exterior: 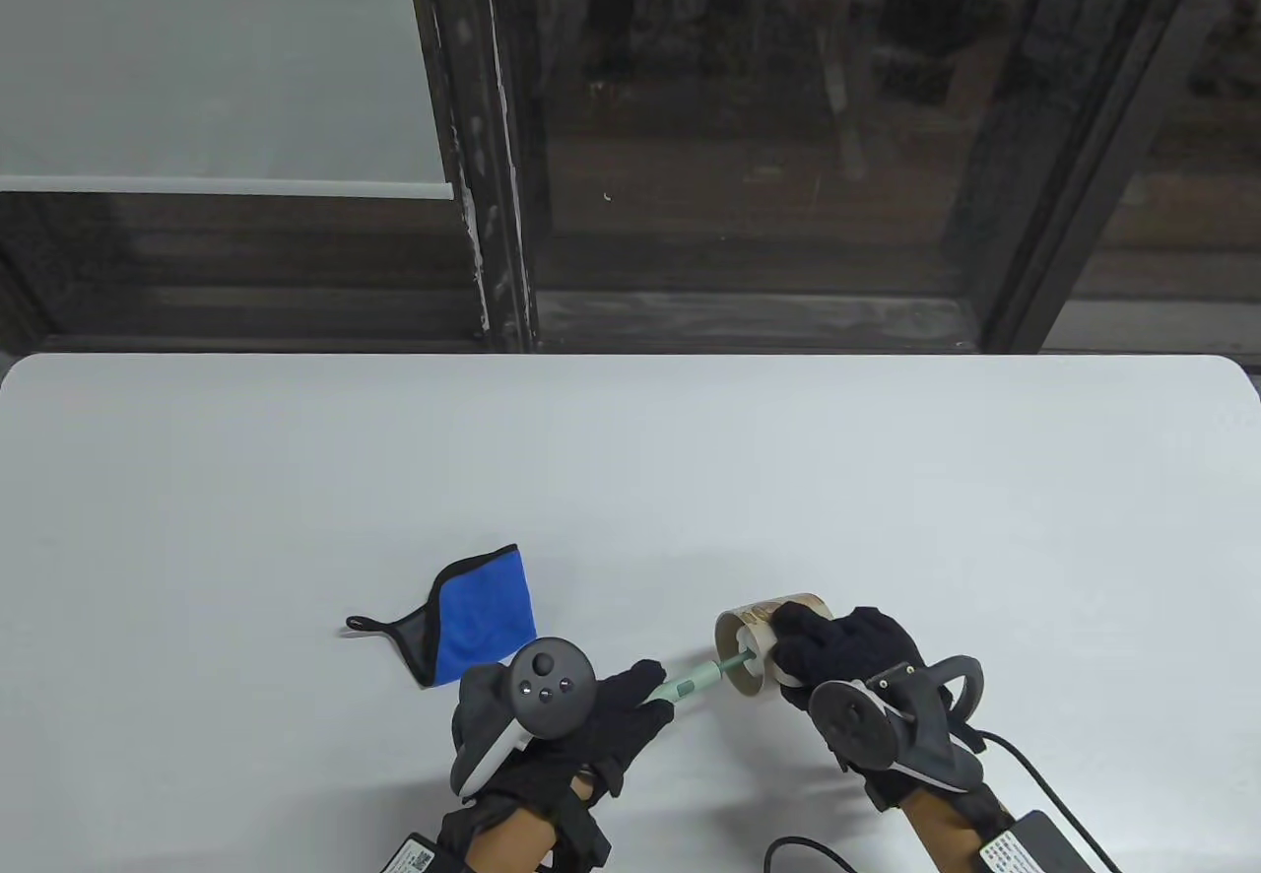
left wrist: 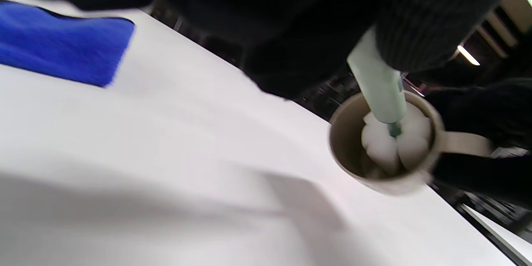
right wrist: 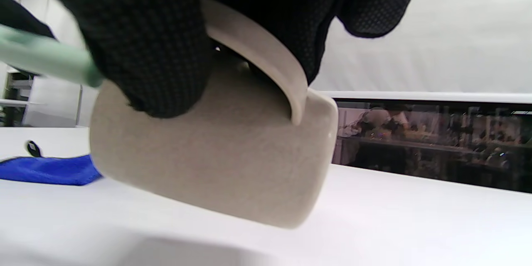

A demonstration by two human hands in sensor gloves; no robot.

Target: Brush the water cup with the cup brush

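My right hand [exterior: 837, 651] grips a beige water cup [exterior: 749, 641] by its handle side and holds it tipped on its side, mouth toward the left. My left hand [exterior: 581, 715] grips the pale green handle of the cup brush [exterior: 690, 684]. The brush's white sponge head [left wrist: 395, 141] sits inside the cup [left wrist: 353, 149]. In the right wrist view the cup [right wrist: 216, 153] hangs above the table with my fingers [right wrist: 145, 50] around its handle [right wrist: 266, 62]; the green brush handle [right wrist: 41, 58] enters from the left.
A blue cloth with black trim [exterior: 473, 622] lies on the white table [exterior: 630, 479] just left of my left hand; it also shows in the left wrist view [left wrist: 62, 45] and the right wrist view [right wrist: 45, 170]. A dark window stands behind the table's far edge.
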